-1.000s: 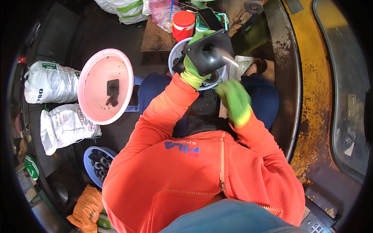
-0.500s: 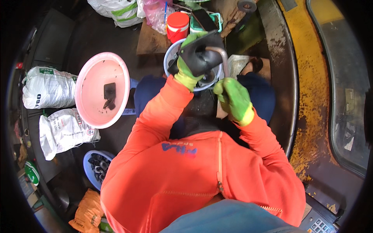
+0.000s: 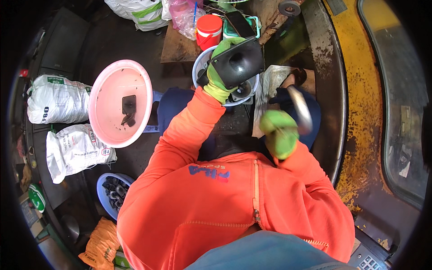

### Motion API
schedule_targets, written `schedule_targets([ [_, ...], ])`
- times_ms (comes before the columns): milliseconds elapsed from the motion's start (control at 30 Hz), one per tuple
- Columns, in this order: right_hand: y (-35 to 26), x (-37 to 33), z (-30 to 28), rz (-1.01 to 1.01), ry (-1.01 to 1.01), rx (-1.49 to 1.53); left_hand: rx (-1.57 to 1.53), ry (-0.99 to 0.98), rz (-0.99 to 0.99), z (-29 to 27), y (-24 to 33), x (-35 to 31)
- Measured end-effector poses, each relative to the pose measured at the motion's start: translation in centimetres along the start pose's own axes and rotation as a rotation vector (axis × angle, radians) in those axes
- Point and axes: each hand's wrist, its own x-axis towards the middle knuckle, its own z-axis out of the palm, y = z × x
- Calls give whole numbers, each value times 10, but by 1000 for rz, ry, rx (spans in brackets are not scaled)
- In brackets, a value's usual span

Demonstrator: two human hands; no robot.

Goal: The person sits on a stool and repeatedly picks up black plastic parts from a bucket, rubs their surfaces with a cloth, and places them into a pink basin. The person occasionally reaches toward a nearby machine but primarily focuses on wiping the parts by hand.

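My left hand (image 3: 217, 75), in a green glove, is closed round the left side of a black rectangular horn-shaped plastic part (image 3: 247, 60), its flared hollow showing. This part is held above a light-blue basin (image 3: 196, 66) containing more dark parts (image 3: 243, 91). To the right and nearer my body, my gloved right hand (image 3: 280, 134) is closed and blurred by motion. A curved metal tool (image 3: 300, 110) sticks up from this fist, apart from the black part. Its working end is too smeared to make out.
On the left stands a pink basin (image 3: 95, 85) with a black plate-like piece (image 3: 128, 104) inside. White sacks (image 3: 58, 99) flank it, and a blue basin (image 3: 101, 196) holds several dark parts. A red-and-white jug (image 3: 209, 33) and a phone (image 3: 240, 24) lie ahead. A rusty yellow machine panel (image 3: 362, 112) rises at right.
My right hand has swung the curved tool away from the black part, to the right and toward my body. My left hand has tilted the part so its hollow shows more fully.
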Motion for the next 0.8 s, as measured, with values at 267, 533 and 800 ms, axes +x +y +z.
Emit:
schedule_targets([
  [267, 34, -20, -10, -94, 14, -264, -82, -11, -88, 0, -4, 1],
  [533, 27, 2, -2, 799, 6, 283, -452, -21, -304, 11, -1, -8],
  [800, 11, 16, 14, 826, -52, 256, -127, -88, -134, 5, -1, 0],
])
